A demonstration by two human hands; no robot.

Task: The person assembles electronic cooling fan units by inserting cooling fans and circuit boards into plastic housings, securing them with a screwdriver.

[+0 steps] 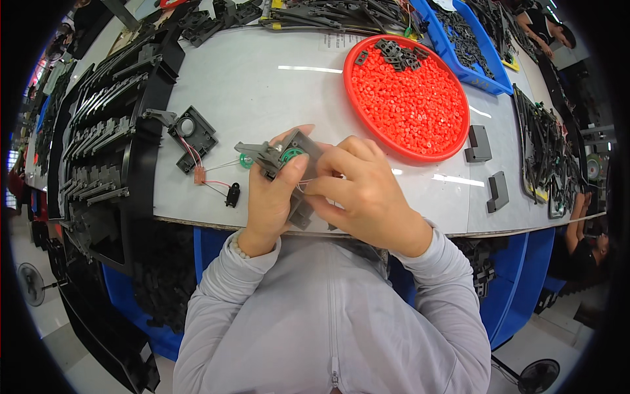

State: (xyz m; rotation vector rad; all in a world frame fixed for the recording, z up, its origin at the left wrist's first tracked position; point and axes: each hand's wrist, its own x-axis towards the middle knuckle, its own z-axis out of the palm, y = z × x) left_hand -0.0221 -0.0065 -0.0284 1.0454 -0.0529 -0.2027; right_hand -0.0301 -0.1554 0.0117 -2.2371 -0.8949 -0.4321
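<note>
My left hand [272, 197] is closed round a dark grey plastic housing [304, 146], its thumb lying beside a green ring-shaped part [291, 155]. My right hand [361, 184] meets the housing from the right, fingers bent in a pinch at thin pale wires [303, 186]. Its fingertips partly cover where the wires enter the housing. Left of my hands lies a second grey housing [195, 134] with a round silver part in it. Wires link it to a small copper-coloured board [199, 175] and a black cylindrical part [233, 195].
A red round tray [350, 98] full of small red pieces, with some dark parts on top, stands right of centre. Behind it is a blue bin [502, 85]. Two grey blocks [479, 144] lie farther right. A black rack [141, 164] of grey parts borders the left side.
</note>
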